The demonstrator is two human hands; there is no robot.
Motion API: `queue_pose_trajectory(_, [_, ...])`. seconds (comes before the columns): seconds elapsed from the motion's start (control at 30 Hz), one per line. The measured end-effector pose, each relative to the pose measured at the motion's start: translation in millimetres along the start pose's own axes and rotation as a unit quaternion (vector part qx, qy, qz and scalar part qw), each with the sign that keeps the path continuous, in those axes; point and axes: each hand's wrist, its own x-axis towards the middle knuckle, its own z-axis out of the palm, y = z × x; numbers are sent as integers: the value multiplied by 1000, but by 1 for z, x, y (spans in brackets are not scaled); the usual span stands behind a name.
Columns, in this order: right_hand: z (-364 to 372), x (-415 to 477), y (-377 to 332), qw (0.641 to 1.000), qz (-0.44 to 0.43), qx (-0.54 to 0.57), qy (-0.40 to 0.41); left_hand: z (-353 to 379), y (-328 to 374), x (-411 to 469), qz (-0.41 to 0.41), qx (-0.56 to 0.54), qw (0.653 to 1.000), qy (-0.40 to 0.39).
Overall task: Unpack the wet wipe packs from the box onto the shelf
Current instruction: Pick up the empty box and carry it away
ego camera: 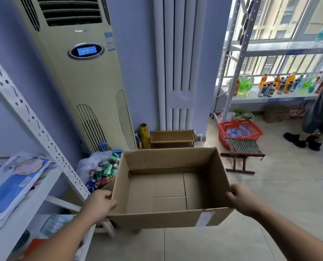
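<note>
Both hands, left hand (100,205) at 8 o'clock and right hand (244,201) at 4, clasp the box (168,191) walls. Its inside shows bare cardboard; wet wipe packs (15,185) lie on the shelf (49,178) at 9 o'clock, so unpacking looks finished.

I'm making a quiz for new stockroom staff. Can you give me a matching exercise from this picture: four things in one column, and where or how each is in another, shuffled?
Things:
1. brown cardboard box
2. red plastic basket
3. pile of green and red drink cans
4. tall cream floor-standing air conditioner

Place or state:
A. on the floor, under the far shelf by the window
B. empty, open, held at both sides by the left hand and right hand
C. standing against the blue wall
D. heaped on the floor left of the box

Pairs: 1-B, 2-A, 3-D, 4-C
</note>
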Motion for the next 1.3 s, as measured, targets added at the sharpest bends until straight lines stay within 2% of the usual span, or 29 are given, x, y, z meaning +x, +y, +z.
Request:
queue_pose_trajectory(0.27, [-21, 107, -32, 1000, 25, 8, 9, -15, 47, 126, 9, -12, 1000, -17])
queue_pose_trajectory(0.57, [-49, 215, -36, 997, 61, 35, 27, -12, 120, 246, 9, 11, 998, -57])
queue_pose_trajectory(0.73, [-72, 293, -19, 998, 56, 37, 9, 7, 163, 304, 18, 38, 998, -44])
queue_pose_trajectory(0.97, [-115, 393, -2, 999, 24, 28, -16, 35, 225, 357, -12, 43, 998, -33])
queue_pose_trajectory(1.3, [-139, 511, -15, 999, 16, 14, -37, 51, 267, 449, -51, 38, 998, -24])
